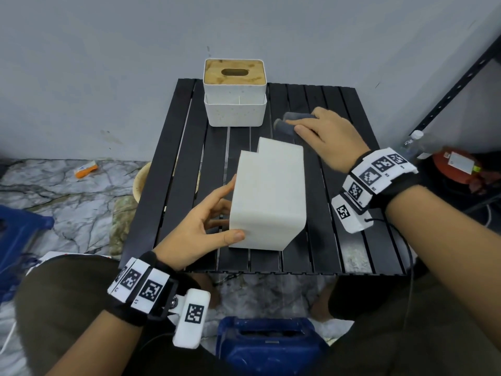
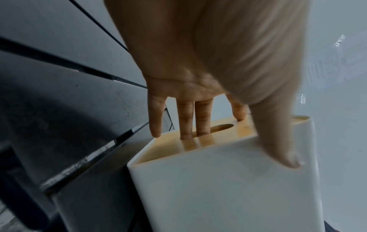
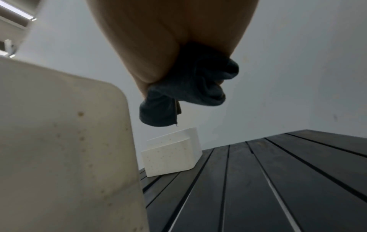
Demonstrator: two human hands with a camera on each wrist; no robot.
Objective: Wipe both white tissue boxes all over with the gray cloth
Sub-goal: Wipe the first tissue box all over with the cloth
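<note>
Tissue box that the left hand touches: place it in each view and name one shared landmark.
Head: the tissue box lies centre, tipped over, with the left hand at its left end.
Left wrist: tissue box lower right, its wooden lid under the fingers.
Right wrist: tissue box fills the left edge, beside the gray cloth.
Shared landmark: the black slatted table, in all three.

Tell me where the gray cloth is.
In the head view, the gray cloth is bunched in the right hand, just beyond the tipped tissue box, to its right.
</note>
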